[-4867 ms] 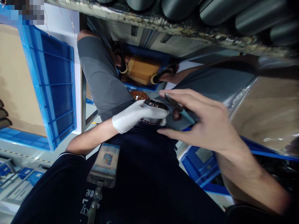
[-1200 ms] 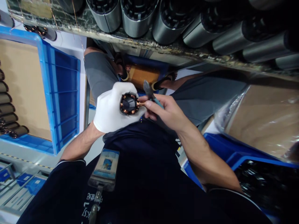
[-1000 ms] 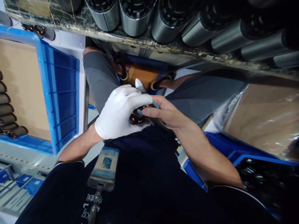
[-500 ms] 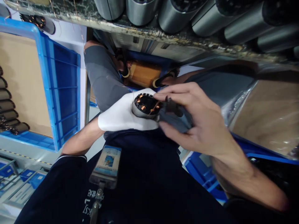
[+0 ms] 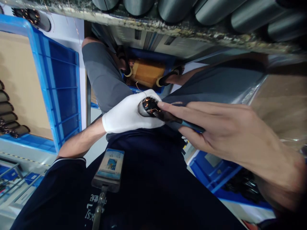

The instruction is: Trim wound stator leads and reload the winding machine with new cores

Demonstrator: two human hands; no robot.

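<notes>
In the middle of the view, my left hand (image 5: 128, 111), in a white glove, is wrapped round a motor stator (image 5: 144, 109). The stator is a grey metal cylinder with a black slotted end and copper wire inside, that end facing up. My bare right hand (image 5: 225, 123) is closed round dark wire cutters (image 5: 192, 125). Their tip is at the stator's right rim, and the right index finger reaches to the same rim. Whether the jaws are round a wire is too small to tell.
Several grey cylinders (image 5: 176, 9) line the worn bench edge (image 5: 148, 24) at the top. On the left, a blue crate (image 5: 61, 80) holds cardboard and several stators (image 5: 7, 107). A blue bin (image 5: 148, 72) lies between the feet. Plastic-wrapped cardboard (image 5: 280, 105) is at right.
My right hand has turned and flattened, bringing the cutters from an upright, blurred pose to lying across with their tip at the stator's rim. The stator has tilted slightly in my left hand.
</notes>
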